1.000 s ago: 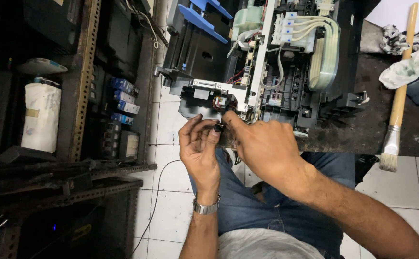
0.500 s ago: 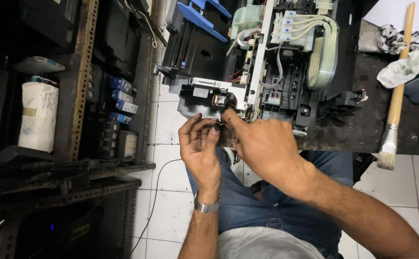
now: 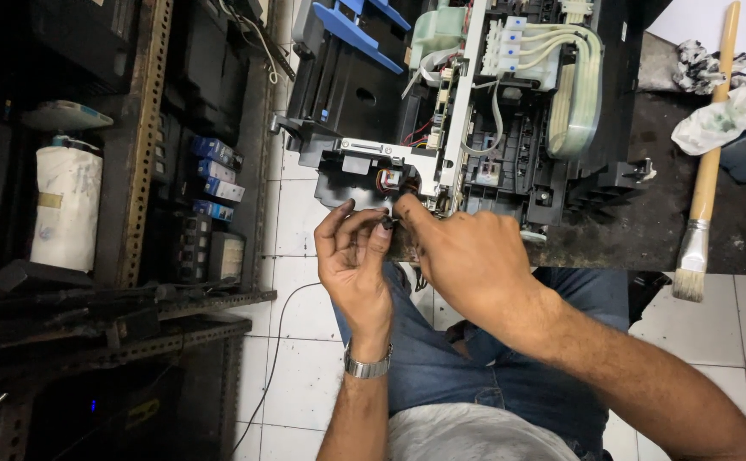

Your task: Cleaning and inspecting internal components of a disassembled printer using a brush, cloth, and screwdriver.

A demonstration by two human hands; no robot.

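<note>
An opened printer [image 3: 509, 111] with bare circuit boards, white ink tubes and a blue tray lies on a dark workbench. My left hand [image 3: 354, 260] and my right hand [image 3: 467, 256] meet just below its left corner. Together their fingertips pinch a small dark part [image 3: 386, 222], close under a little motor with red wires [image 3: 390, 181]. What exactly the part is stays too small to tell. A metal watch sits on my left wrist.
A wooden-handled paintbrush [image 3: 708, 179] lies on the workbench [image 3: 646, 230] at the right, near crumpled rags [image 3: 714, 119]. A rusty metal shelf rack [image 3: 147, 145] at the left holds small blue boxes [image 3: 215, 175], a white roll [image 3: 66, 209] and dark devices. White floor tiles and my jeans lie below.
Both hands stay at the same spot by the printer corner. The fingers shift slightly around the small part; the view barely moves.
</note>
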